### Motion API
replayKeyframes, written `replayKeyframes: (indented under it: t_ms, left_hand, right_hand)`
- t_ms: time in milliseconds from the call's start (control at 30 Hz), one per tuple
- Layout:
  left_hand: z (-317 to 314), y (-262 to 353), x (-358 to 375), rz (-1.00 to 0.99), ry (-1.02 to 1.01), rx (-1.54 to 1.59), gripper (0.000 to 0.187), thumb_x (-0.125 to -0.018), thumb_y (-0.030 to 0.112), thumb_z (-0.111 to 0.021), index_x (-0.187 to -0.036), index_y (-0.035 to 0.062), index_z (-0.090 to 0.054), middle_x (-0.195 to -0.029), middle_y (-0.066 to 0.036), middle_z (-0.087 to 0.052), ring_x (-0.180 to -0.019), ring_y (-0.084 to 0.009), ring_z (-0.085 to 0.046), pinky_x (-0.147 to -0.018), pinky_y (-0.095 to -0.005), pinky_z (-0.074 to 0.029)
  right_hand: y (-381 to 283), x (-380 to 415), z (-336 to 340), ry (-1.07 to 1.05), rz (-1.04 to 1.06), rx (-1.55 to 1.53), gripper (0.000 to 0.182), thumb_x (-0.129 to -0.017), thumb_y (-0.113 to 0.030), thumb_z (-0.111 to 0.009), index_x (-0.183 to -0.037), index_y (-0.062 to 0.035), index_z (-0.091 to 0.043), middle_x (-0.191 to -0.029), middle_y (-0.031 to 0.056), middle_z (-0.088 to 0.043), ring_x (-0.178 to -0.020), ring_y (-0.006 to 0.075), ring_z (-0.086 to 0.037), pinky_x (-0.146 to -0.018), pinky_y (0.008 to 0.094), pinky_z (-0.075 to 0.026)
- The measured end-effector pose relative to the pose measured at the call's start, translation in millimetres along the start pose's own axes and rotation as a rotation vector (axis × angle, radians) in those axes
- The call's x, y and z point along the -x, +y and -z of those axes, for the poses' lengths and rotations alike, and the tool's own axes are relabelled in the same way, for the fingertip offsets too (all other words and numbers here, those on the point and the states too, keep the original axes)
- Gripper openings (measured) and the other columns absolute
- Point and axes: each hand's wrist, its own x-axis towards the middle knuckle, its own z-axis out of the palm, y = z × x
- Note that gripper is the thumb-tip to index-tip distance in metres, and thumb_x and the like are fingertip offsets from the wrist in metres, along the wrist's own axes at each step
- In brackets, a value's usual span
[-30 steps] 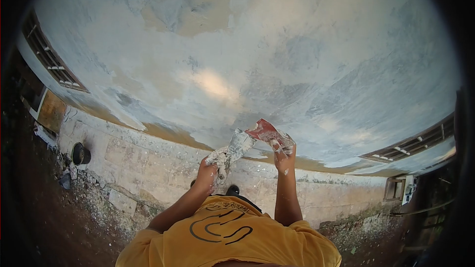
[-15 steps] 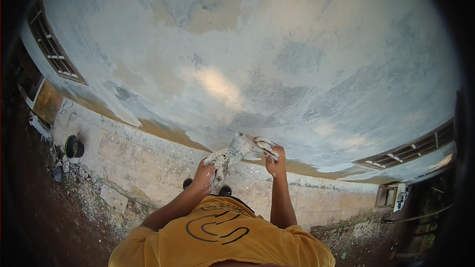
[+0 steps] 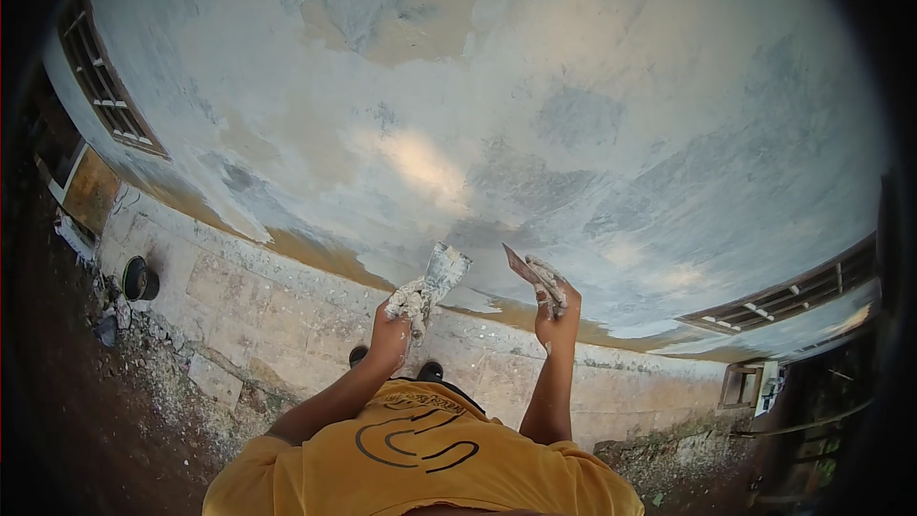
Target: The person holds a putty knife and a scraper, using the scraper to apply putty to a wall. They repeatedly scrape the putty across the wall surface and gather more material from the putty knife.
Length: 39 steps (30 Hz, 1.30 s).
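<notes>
My left hand [image 3: 394,323], its fingers coated in whitish putty, is closed around a putty knife [image 3: 447,269]. That wide, smeared blade points up and slightly right toward the wall. To the right, my right hand [image 3: 559,308] grips a second scraper [image 3: 519,264], seen nearly edge-on, its tip pointing up-left. Putty clings to the right fingers too. A gap separates the two blades. Beyond them rises a wall [image 3: 611,220] patchily coated in white and grey, with bare tan areas along its foot.
A dark bucket [image 3: 140,279] stands on the pale paved ledge [image 3: 239,296] at left. Rubble [image 3: 162,363] lies along the ledge's outer edge. Barred windows [image 3: 105,86] sit in the wall at both sides. My shoes [image 3: 432,370] show below my hands.
My hands have moved apart. The right hand with its scraper has shifted right, away from the left putty knife, whose blade now points more upward.
</notes>
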Motion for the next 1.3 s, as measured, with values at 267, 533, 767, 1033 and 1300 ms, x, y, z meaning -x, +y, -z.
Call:
replayKeyframes:
  t_ms: [267, 533, 767, 1033, 1300]
  left_hand:
    - [6, -22, -2, -0.072, -0.066, -0.109, 0.034, -0.082, -0.007, -0.04, -0.114, -0.0026, -0.052, -0.102, -0.009, -0.061, -0.089, -0.0153, -0.058, -0.077, -0.0261, -0.046]
    - [9, -23, -1, -0.036, -0.052, -0.088, 0.033, -0.083, -0.006, -0.04, -0.113, -0.003, -0.052, -0.104, -0.01, -0.06, -0.092, -0.0163, -0.058, -0.079, -0.0272, -0.046]
    - [5, -16, 2, 0.039, 0.064, 0.012, 0.034, -0.084, -0.006, -0.042, -0.116, -0.0032, -0.049, -0.105, -0.01, -0.058, -0.092, -0.0162, -0.057, -0.078, -0.0266, -0.046]
    - [12, -14, 2, -0.565, -0.089, -0.535, 0.035, -0.079, -0.003, -0.045, -0.113, -0.005, -0.051, -0.104, -0.014, -0.058, -0.091, -0.0212, -0.057, -0.081, -0.0273, -0.043]
    - [39, -21, -12, -1.055, -0.371, -1.261, 0.034, -0.06, 0.002, -0.054, -0.093, -0.0032, -0.061, -0.1, -0.023, -0.056, -0.097, -0.0385, -0.051, -0.084, -0.0436, -0.041]
  right_hand:
    - [-66, -14, -23, -0.274, 0.341, 0.428, 0.036, -0.044, 0.009, -0.056, -0.077, -0.0054, -0.061, -0.069, 0.0127, -0.058, -0.064, 0.0331, -0.053, -0.056, 0.0397, -0.042]
    - [-62, -10, -35, -0.284, 0.39, 0.46, 0.033, -0.047, 0.008, -0.059, -0.076, -0.0086, -0.062, -0.063, 0.0104, -0.055, -0.062, 0.0303, -0.053, -0.056, 0.0372, -0.042]
    - [-54, -4, -25, -0.124, 0.116, 0.213, 0.027, -0.063, 0.009, -0.054, -0.087, -0.0016, -0.06, -0.074, 0.015, -0.061, -0.069, 0.0273, -0.061, -0.067, 0.0322, -0.048]
    - [18, 5, -32, -0.067, -0.794, -0.93, 0.036, -0.072, 0.003, -0.039, -0.104, 0.0061, -0.053, -0.096, 0.0143, -0.061, -0.083, 0.0231, -0.062, -0.076, 0.033, -0.052]
    - [17, 22, -33, -0.067, -1.052, -1.331, 0.037, -0.072, -0.001, -0.042, -0.107, 0.0049, -0.053, -0.101, 0.0147, -0.06, -0.088, 0.0247, -0.061, -0.079, 0.0341, -0.052]
